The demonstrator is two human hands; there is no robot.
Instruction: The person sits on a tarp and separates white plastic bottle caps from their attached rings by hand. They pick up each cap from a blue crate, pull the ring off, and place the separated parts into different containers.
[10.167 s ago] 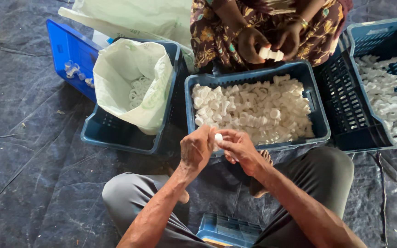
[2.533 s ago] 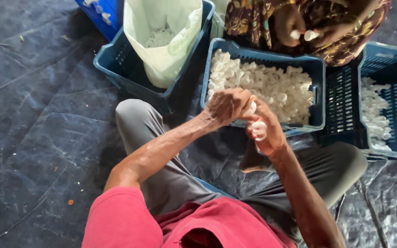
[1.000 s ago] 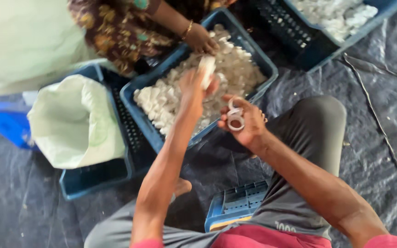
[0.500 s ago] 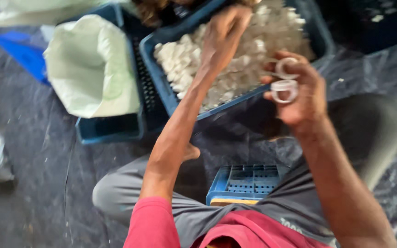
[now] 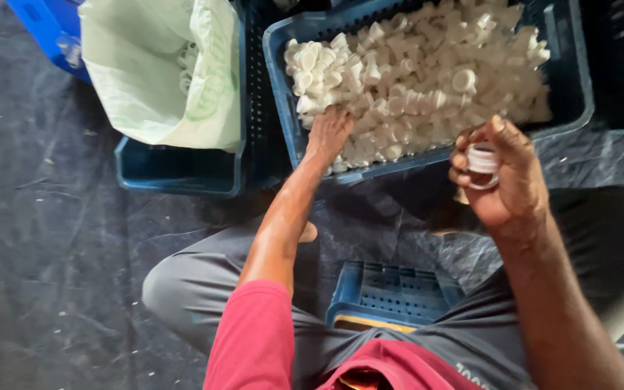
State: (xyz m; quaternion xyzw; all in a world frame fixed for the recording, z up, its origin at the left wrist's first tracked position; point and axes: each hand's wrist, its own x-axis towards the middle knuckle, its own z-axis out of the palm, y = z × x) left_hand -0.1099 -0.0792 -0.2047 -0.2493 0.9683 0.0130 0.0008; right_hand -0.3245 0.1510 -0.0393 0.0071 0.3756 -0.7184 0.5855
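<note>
A dark plastic sheet [image 5: 52, 238] covers the floor where a person sits cross-legged in grey trousers and a red top, seen from above. Directly ahead of the knees stands a blue crate [image 5: 570, 94], the landmark here, filled with a heap of small white plastic caps [image 5: 427, 72]. Just left of that crate sits a second blue crate [image 5: 175, 167] lined with a pale green plastic bag [image 5: 160, 79], with a few white pieces showing inside the bag. Nearer the person than the full crate, between the legs, lies a small blue perforated tray [image 5: 391, 292]. The left hand [image 5: 328, 132] reaches over the full crate's near wall, palm down, fingers spread and resting on the caps at the heap's near left corner; whether it grips any cap cannot be told. The right hand [image 5: 503, 177] hovers just in front of the crate's near right side, fingers curled around a white ring-shaped cap [image 5: 482, 160] held at the fingertips.
</note>
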